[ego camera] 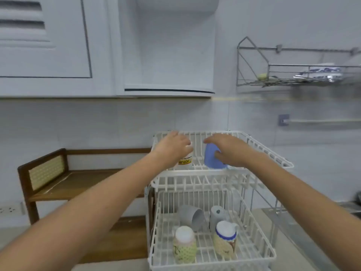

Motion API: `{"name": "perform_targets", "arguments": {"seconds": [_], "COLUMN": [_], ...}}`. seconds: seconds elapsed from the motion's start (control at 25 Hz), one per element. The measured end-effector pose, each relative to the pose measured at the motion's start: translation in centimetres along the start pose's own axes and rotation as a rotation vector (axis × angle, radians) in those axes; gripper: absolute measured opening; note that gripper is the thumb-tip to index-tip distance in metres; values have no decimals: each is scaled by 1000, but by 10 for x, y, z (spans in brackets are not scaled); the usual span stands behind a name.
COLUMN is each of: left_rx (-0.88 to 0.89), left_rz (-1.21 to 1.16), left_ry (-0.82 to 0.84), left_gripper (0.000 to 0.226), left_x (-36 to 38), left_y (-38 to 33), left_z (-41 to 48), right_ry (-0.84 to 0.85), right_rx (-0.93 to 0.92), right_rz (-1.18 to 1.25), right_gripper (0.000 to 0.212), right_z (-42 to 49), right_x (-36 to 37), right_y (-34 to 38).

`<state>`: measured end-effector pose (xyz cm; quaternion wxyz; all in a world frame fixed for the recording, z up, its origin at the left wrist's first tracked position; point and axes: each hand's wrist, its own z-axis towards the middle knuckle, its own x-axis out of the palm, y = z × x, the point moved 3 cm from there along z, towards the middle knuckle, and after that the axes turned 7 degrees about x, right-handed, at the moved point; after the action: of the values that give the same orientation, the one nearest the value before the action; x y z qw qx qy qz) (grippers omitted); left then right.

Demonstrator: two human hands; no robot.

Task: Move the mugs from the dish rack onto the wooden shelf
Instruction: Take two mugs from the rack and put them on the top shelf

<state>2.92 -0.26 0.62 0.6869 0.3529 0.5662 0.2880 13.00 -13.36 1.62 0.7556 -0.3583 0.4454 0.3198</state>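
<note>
A white two-tier wire dish rack [271, 153] stands at centre right. In its top tier, my left hand [173, 147] wraps around an upside-down white mug [185, 161] with black and yellow lettering. Beside it, my right hand [228, 149] grips an upside-down blue mug [211, 157]. The bottom tier holds a grey mug [192, 216] on its side, a grey mug [216, 214] upside down, and two patterned mugs [184, 245] [224, 239] upside down. The wooden shelf [78, 184] stands left of the rack, its upper board bare.
White wall cabinets [58, 55] hang above the shelf. A metal wall rack [293, 75] with small items and a towel bar [322, 121] are at upper right. A power strip [9, 210] sits at far left. A sink edge [351, 208] shows at right.
</note>
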Motion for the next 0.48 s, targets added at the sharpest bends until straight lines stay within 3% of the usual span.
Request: {"name": "perform_targets", "arguments": {"seconds": [0.08, 0.16, 0.32, 0.48], "left_rx": [116, 229, 252, 252], "left_rz": [219, 361, 427, 471], "left_ry": [137, 222, 270, 268], "left_gripper": [55, 70, 94, 88], "left_x": [10, 21, 37, 50], "left_y": [-5, -10, -5, -7], "left_z": [20, 35, 54, 59], "right_ry": [122, 134, 53, -10], "right_rx": [-86, -206, -368, -418], "right_rz": [-336, -583, -808, -904], "right_gripper": [64, 67, 76, 76], "right_z": [13, 26, 46, 56], "right_x": [8, 20, 41, 63], "right_y": [-9, -17, -26, -23]}}
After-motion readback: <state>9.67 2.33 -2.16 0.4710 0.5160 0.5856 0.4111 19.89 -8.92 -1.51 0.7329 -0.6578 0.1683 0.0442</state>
